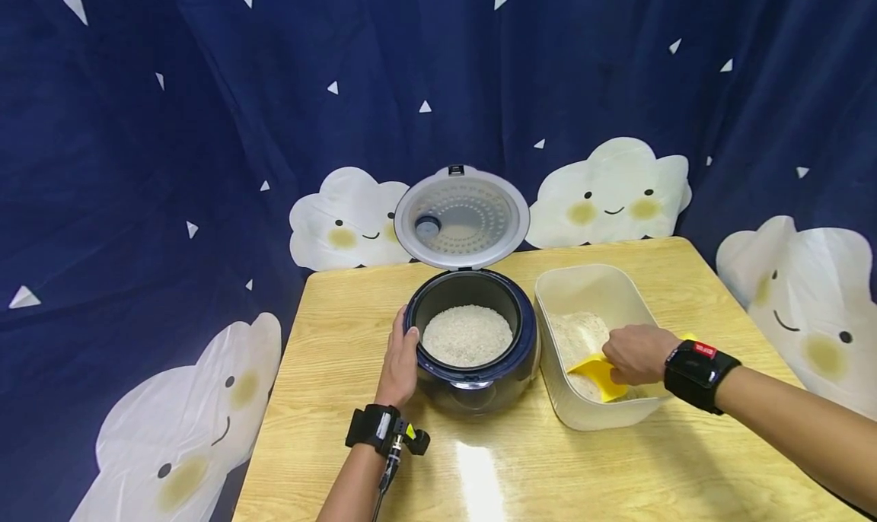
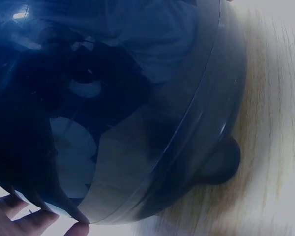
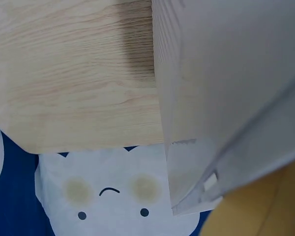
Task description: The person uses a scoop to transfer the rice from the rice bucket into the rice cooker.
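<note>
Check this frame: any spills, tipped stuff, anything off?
Nothing stands out. The rice cooker sits upright on the table with its lid open and rice level inside. The left hand rests on its side. The right hand holds a yellow scoop inside the rice bin. No grains show on the table.

By the left hand [image 1: 400,362] stands a dark blue cooker [image 1: 473,354] of white rice [image 1: 467,335]; the right hand [image 1: 633,352] grips a yellow scoop [image 1: 597,376] in a translucent white tub [image 1: 582,282], on a pale wood-grain surface [image 1: 329,370].
</note>
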Motion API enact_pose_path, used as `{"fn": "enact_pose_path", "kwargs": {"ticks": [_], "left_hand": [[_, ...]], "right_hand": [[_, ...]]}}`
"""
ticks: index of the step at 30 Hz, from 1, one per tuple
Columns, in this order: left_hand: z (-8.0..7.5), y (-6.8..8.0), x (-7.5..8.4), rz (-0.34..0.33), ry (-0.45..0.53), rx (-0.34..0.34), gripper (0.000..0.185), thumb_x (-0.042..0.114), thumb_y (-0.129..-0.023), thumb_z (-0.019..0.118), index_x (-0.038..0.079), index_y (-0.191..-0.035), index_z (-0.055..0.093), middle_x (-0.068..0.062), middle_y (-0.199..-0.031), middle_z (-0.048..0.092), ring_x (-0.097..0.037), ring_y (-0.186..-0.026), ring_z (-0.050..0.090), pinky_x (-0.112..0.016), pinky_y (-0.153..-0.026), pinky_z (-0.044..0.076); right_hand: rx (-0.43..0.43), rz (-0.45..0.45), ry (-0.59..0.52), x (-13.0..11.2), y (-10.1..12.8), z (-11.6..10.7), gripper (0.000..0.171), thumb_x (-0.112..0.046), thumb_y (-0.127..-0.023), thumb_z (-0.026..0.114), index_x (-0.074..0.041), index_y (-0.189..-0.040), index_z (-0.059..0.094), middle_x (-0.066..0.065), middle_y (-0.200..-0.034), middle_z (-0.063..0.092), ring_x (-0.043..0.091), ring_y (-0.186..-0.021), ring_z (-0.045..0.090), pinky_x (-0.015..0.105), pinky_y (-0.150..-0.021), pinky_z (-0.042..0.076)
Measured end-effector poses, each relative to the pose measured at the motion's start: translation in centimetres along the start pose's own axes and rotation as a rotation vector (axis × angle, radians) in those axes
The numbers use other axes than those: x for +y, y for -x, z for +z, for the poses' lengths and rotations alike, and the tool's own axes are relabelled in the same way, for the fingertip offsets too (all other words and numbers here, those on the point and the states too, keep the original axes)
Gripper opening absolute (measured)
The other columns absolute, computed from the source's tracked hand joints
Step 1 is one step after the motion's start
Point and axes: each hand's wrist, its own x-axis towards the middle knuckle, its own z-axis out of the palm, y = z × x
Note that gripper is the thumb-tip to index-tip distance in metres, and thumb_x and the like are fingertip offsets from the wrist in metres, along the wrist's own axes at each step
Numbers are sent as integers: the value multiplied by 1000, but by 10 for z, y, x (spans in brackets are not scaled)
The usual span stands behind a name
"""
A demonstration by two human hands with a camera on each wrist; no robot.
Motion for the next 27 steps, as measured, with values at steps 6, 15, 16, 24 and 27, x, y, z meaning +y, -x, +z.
{"fn": "enact_pose_path", "kwargs": {"ticks": [6, 15, 16, 24, 27], "left_hand": [[0, 0, -1, -3, -3, 3, 56, 47, -111, 27, 37, -165, 18, 5, -174, 24, -21, -163, 21, -54, -132, 19], [0, 0, -1, -10, -9, -3, 56, 46, -111, 28, 38, -165, 17, 5, -174, 24, -22, -163, 21, -54, -132, 19], [0, 0, 0, -11, -7, -3, 56, 46, -111, 28, 38, -165, 17, 5, -174, 24, -22, -163, 21, -54, -132, 19], [0, 1, 3, -17, -16, -2, 56, 46, -111, 29, 39, -165, 18, 6, -173, 24, -20, -162, 21, -54, -132, 20], [0, 1, 3, -19, -11, -1, 56, 46, -111, 28, 39, -165, 18, 6, -173, 25, -21, -162, 21, -54, -132, 20]], "right_hand": [[-10, -8, -24, -1, -1, 1, 23, -25, -83, 76, -19, -67, 60, -7, -58, 46, 8, -49, 42, 20, -49, 28], [-36, -35, -36, 4, -7, 0, 26, -27, -81, 73, -20, -65, 53, -8, -58, 44, 7, -50, 38, 21, -49, 25], [-33, -37, -38, 4, -8, 1, 27, -27, -80, 73, -20, -64, 52, -8, -58, 43, 7, -50, 37, 22, -49, 24], [-67, -32, -59, 7, -13, 0, 28, -28, -79, 72, -21, -63, 51, -9, -57, 41, 7, -50, 36, 22, -49, 23], [-100, -20, -74, 8, -15, -1, 29, -28, -80, 72, -21, -62, 51, -10, -56, 41, 7, -48, 37, 22, -48, 24]]}}
